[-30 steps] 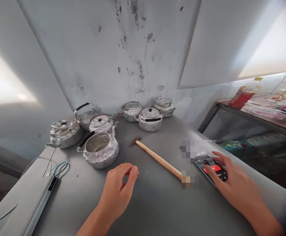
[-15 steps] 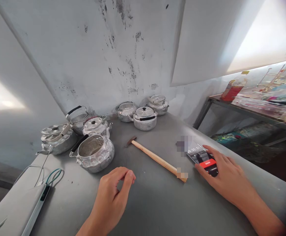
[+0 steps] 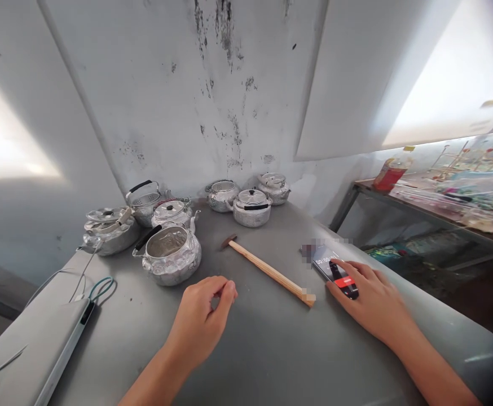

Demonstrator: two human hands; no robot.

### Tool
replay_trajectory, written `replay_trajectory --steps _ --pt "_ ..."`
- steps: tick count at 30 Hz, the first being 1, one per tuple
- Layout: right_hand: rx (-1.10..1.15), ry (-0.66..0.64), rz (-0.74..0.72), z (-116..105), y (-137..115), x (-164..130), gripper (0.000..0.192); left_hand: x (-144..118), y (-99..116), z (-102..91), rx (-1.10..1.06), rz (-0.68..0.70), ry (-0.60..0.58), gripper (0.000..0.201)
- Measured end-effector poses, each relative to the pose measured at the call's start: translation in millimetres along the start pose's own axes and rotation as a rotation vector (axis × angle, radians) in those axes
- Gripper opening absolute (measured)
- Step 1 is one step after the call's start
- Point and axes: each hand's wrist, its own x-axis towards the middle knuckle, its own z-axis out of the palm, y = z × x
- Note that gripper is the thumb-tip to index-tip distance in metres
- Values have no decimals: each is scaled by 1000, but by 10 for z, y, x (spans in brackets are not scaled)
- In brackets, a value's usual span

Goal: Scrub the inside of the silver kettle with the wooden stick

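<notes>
One hammer (image 3: 267, 269) lies between the hands, its long axis slanting, head pointing away and leftward, handle end near the right hand (image 3: 371, 301). That hand rests loosely spread on a phone (image 3: 333, 269); the left hand (image 3: 202, 324) is empty, fingers curled.

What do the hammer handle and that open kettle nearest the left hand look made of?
Hammer: handle looks like pale, unfinished wood with a light tan, matte shaft; the head is small, dark, probably metal. Open kettle: seemingly aluminium or similar, silvery and shiny with an embossed surface; its handle is black.
</notes>
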Motion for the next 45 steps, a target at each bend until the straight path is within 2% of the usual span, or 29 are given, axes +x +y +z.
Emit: replay_trajectory --steps 10,25,31,36,45 --pt "1 4 25 9 12 4 71 15 -14 -16 45 24 -28 45" --pt "10 9 30 7 1 21 74 44 -13 -63 83 37 -53 45" --pt "15 4 29 6 10 16 71 31 -5 -42 74 29 -73 46" --pt "15 -3 7 7 14 9 60 15 -1 -35 88 37 -72 46" --pt "8 -11 -1 -19 -8 -4 60 5 -1 -12 100 51 -86 45"
